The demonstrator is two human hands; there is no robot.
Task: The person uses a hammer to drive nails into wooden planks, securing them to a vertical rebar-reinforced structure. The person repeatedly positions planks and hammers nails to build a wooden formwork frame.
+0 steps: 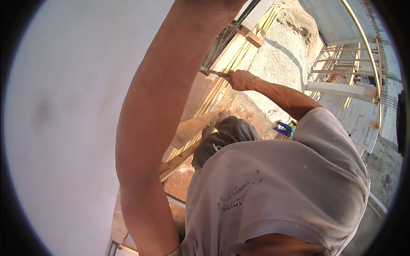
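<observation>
My right hand (242, 80) is closed around the handle of a hammer (217, 73), held out ahead at arm's length. The hammer's metal head points left, beside my raised left forearm and close to some dark metal rods (236, 28); I cannot tell whether it touches them. My left arm (156, 102) stretches up across the view, and its hand is beyond the top edge. Below the hammer, a wooden beam (190, 129) runs beside my dark-clad leg (230, 134).
A pale wall (64, 128) fills the left side. Long thin wooden strips (209, 101) lie lengthwise below, with gravel (277, 55) to their right. Concrete beams (341, 88) and timber poles (363, 38) stand at the right. A blue object (282, 129) lies near my right arm.
</observation>
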